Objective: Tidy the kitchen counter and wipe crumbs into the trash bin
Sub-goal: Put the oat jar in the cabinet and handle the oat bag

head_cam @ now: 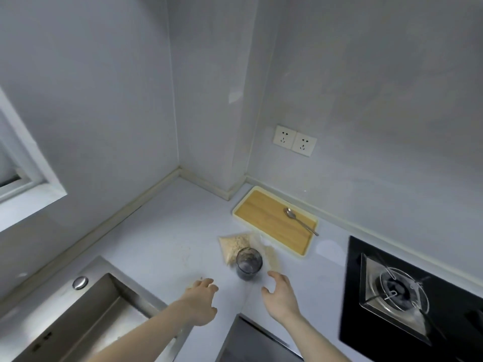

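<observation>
Both hands were empty with fingers loosely spread, the right hand [281,296] just short of the dark glass tumbler [249,263] and the left hand [202,300] a bit further back on the counter [162,231]. The tumbler stood upright, mouth up, right against the crumbs [236,245] just beyond the fingertips. A clumsy grab could've tipped it and scattered them toward the wooden tray [274,220] with the spoon [300,220].

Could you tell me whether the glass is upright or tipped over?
Upright: the glass stands on its base on the counter, round rim facing up.
</observation>
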`<state>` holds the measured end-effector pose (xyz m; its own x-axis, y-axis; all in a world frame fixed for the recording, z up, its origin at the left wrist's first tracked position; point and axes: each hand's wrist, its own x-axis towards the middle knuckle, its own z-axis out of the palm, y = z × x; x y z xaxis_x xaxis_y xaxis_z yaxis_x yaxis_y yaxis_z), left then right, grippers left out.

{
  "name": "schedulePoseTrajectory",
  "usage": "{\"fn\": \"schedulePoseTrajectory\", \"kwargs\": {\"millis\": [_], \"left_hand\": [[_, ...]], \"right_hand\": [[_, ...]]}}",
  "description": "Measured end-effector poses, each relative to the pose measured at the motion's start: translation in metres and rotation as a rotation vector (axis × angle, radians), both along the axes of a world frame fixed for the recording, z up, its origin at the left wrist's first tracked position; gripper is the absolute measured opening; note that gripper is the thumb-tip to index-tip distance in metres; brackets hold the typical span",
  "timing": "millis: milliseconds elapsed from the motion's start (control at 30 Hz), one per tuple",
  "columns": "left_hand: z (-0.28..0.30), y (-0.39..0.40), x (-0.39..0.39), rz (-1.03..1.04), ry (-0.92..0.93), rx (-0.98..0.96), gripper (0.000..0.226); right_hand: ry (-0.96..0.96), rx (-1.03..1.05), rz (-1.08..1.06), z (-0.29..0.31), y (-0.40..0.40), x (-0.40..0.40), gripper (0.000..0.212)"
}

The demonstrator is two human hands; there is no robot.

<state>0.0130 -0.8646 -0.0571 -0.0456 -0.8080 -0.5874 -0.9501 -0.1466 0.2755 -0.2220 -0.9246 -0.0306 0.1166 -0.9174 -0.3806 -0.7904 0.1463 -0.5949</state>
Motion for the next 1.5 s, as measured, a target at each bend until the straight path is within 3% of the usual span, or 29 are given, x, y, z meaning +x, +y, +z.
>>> {"fn": "schedulePoseTrajectory", "kwargs": {"millis": [167,333,433,567,700,833,933,1033,1133,1300,1500], "left_hand": [[-0.031,0.014,-0.02,-0.144,-0.01,0.208,0.076],[-0.036,0.024,-0.021,-0.218,-0.023,0.296,0.081],[-0.034,0.023,-0.018,-0.254,-0.045,0.328,0.079],[-0.032,0.016,-0.017,-0.298,-0.066,0.369,0.08],[-0.031,0.014,-0.02,-0.331,-0.092,0.388,0.079],[-0.028,0.015,-0.02,-0.385,-0.107,0.376,0.077],[-0.021,0.013,-0.018,-0.418,-0.098,0.339,0.076],[-0.008,0.003,-0.016,-0.334,0.003,0.236,0.071],[0.024,-0.014,-0.018,-0.226,0.118,-0.01,0.062],[0.109,-0.052,-0.039,-0.094,0.284,-0.428,0.052],[0.214,-0.094,-0.048,-0.192,0.327,-0.825,0.067]], "right_hand": [[-0.058,-0.016,0.015,-0.015,-0.006,0.01,0.05],[-0.169,0.031,-0.184,-0.017,-0.023,0.022,0.066],[-0.082,0.033,-0.173,-0.018,-0.039,0.025,0.052],[0.076,-0.005,-0.122,-0.016,-0.06,0.025,0.014],[0.154,-0.069,-0.168,-0.016,-0.066,0.013,0.016],[0.052,-0.163,-0.324,-0.005,-0.065,-0.003,0.014],[0.026,-0.228,-0.315,0.012,-0.065,-0.02,0.018],[-0.043,-0.265,-0.234,0.031,-0.062,-0.035,0.02],[-0.175,-0.278,-0.15,0.054,-0.059,-0.047,0.024],[-0.241,-0.355,0.013,0.104,-0.058,-0.059,0.023],[-0.261,-0.562,0.178,0.193,-0.065,-0.049,0.016]]}}
